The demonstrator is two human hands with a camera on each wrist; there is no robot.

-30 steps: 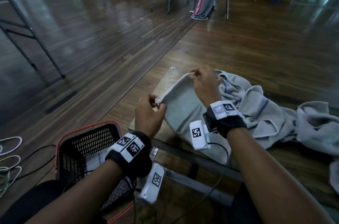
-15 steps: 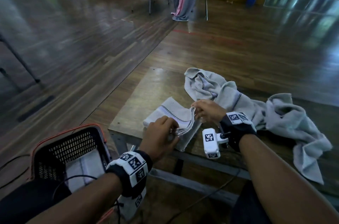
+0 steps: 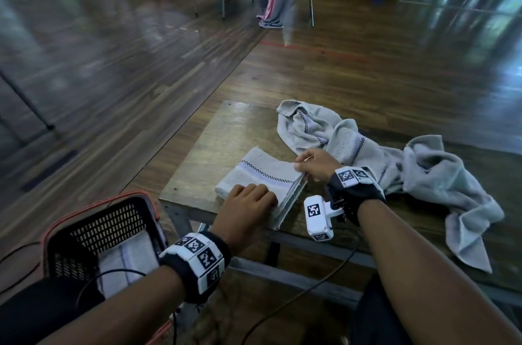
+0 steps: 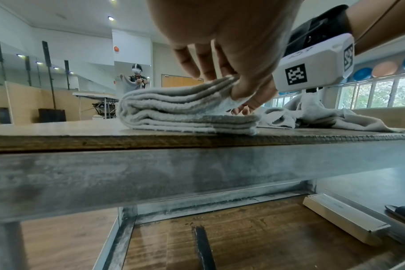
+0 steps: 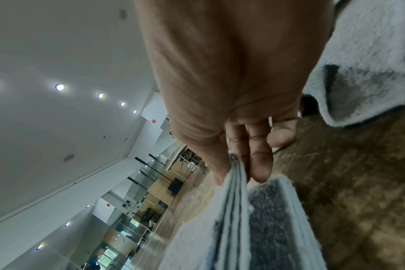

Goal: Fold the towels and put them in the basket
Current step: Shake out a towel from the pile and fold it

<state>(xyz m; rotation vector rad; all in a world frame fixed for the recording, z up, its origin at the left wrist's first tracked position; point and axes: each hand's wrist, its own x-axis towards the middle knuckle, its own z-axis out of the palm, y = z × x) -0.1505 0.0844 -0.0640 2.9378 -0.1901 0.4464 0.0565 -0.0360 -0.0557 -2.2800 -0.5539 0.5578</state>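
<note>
- Head view: the folded towel [image 3: 261, 175] sits near the front left corner of the worktop [image 3: 197, 163], a neat grey square with a checked stripe across the top.
- The left hand [image 3: 248, 203] lies on the near edge of it, fingers curled over the cloth. The left wrist view shows those fingers and thumb pinching the upper layers at the open corner.
- The right hand [image 3: 316, 165] pinches the stacked edges on the right side. In the right wrist view the fingers [image 5: 259, 164] and thumb clamp the layers together.
- So both hands are grasping the same towel, not loose and not empty.
- How it'll handle, my guess: light, soft, floppy terry. Not slippery or breakable, but several layers thick, and the open edges fan out if you lift from the top only.
- Best spot to take hold, I reckon: get fingers under the whole stack along the open edge and keep a thumb on top, or sandwich it between flat palms. Lifting by the closed fold on the left lets the loose side droop open.
- The basket [image 3: 93, 228] sits low, off the left end of the worktop, with one folded towel in it already, so it's a short carry down and left.
- The unfolded towels [image 3: 418, 175] lie crumpled on the right part of the worktop, just beside the right hand. They're limp, so look for a hem or corner to start.
</note>
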